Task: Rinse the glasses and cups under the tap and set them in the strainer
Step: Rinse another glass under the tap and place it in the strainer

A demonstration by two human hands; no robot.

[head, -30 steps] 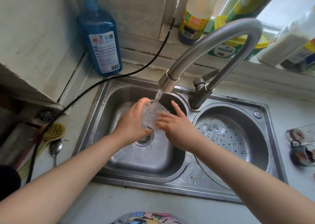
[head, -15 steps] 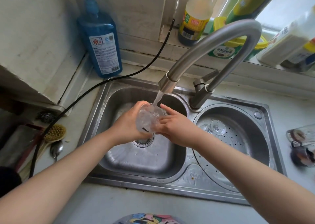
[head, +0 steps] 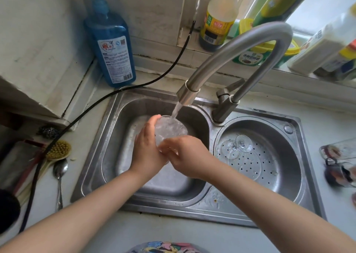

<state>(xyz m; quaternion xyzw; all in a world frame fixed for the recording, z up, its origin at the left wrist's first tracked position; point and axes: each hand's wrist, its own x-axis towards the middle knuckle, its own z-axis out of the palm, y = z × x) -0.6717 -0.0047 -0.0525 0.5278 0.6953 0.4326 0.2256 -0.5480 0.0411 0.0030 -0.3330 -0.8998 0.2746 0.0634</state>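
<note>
Both hands grip the clear glass [head: 170,130]: left hand [head: 146,152] around its side, right hand [head: 185,156] at its base, mouth tilted under the tap [head: 238,46] stream (filling it). The strainer [head: 269,162] sits alongside.

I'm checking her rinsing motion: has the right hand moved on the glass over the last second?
Yes. The right hand has slid from the glass's rim, near the tap spout, down to its base.

To your left on the surface [head: 192,235] you have a spoon [head: 60,177], a scrubbing brush [head: 57,150] and a black cable [head: 92,107]. A blue soap bottle [head: 111,48] stands behind the sink, and an oil bottle [head: 219,17] sits on the sill.
</note>
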